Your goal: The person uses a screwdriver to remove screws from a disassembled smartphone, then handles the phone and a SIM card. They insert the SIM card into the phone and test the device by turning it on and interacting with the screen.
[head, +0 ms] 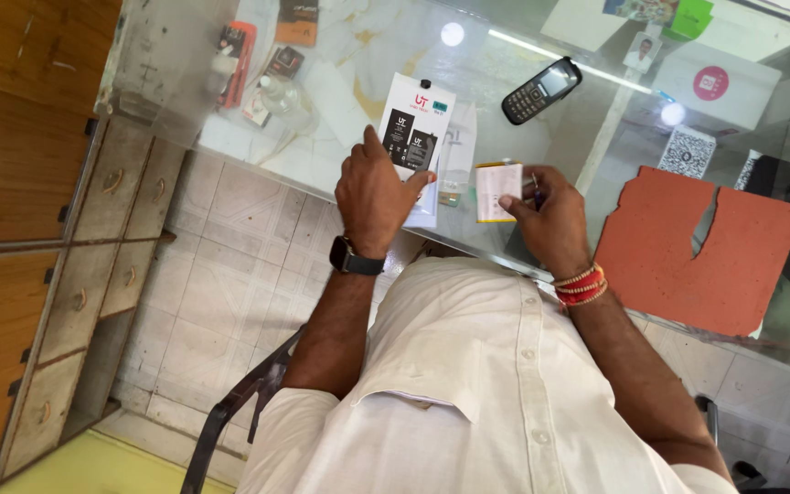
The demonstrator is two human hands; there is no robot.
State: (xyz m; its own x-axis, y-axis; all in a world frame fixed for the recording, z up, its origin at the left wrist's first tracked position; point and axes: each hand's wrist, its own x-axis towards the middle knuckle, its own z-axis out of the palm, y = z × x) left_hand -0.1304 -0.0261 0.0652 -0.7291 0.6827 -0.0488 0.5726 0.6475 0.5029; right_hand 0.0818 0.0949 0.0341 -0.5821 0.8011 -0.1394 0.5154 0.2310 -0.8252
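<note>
My left hand [375, 192], with a black watch on the wrist, grips the lower edge of a white battery package [418, 123] that lies on the glass counter [340, 155]. My right hand [552, 220], wearing red thread bands at the wrist, pinches a small white-and-yellow flat battery [497, 190] held just above the counter edge. A clear plastic sleeve [459, 151] lies between the package and the battery.
A black keypad phone [541, 90] lies further back on the glass. An orange-brown mat with a slit [697, 247] sits at the right. Small packages and a bottle [262, 78] are at the back left. Wooden drawers [75, 265] stand on the left.
</note>
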